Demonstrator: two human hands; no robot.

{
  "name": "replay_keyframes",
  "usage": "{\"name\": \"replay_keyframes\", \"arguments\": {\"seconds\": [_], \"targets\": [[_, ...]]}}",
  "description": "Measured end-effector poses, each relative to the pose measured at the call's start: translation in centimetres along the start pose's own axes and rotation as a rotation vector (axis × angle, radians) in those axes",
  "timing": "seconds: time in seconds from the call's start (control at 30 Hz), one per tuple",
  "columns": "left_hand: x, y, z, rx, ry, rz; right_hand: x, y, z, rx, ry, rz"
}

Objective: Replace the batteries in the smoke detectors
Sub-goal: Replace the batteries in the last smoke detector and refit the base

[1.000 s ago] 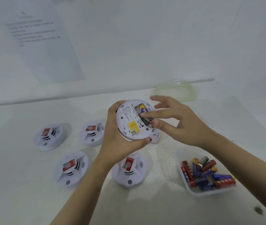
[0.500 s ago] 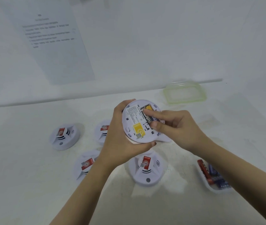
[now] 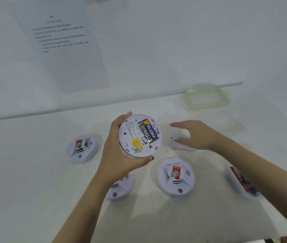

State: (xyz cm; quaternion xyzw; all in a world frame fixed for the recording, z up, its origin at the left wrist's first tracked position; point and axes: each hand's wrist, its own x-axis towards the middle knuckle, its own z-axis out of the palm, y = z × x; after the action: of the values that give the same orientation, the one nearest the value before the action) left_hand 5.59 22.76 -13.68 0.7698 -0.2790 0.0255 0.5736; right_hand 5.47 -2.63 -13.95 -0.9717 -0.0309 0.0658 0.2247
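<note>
Now, head view, left grip [image 3: 121, 155]: you clasp the smoke detector [image 3: 135, 137], held above the middle of the tabletop [image 3: 34, 172], back up, two batteries [image 3: 148, 131] seated inside.
Right grip [image 3: 197, 135]: spread, holding nothing, over the white cover [image 3: 175, 144] just right of it.

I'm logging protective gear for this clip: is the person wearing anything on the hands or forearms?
No. The left hand and right hand are bare: no gloves, rings or watch show. Both forearms are uncovered to the frame's edge, with no sleeve in view.
</note>
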Motion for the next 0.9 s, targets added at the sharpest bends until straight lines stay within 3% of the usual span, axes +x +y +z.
{"name": "replay_keyframes", "arguments": {"seconds": [0.1, 0.27, 0.4, 0.5, 0.67, 0.9], "targets": [[-0.5, -0.5, -1.4, 0.018, -0.014, -0.003, 0.7, 0.2, 1.5, -0.211, -0.179, 0.097], [-1.1, -1.2, -3.2, 0.022, -0.006, -0.023, 0.8, 0.1, 1.9, -0.156, -0.065, 0.049], [-1.3, -1.4, -4.0, 0.02, -0.007, -0.037, -0.2, -2.8, 1.4, 0.361, 0.237, -0.039], [-1.3, -1.4, -4.3, 0.029, -0.021, -0.041, -1.3, -6.6, 0.6, 0.603, 0.282, -0.194], [-1.3, -0.9, -4.7, -0.004, -0.015, -0.057, -2.3, -11.2, 0.2, 0.325, 0.263, -0.506], [-1.2, -0.4, -6.1, 0.021, -0.038, -0.059, -1.6, -12.5, 0.3, 0.072, 0.237, -0.584]]}}
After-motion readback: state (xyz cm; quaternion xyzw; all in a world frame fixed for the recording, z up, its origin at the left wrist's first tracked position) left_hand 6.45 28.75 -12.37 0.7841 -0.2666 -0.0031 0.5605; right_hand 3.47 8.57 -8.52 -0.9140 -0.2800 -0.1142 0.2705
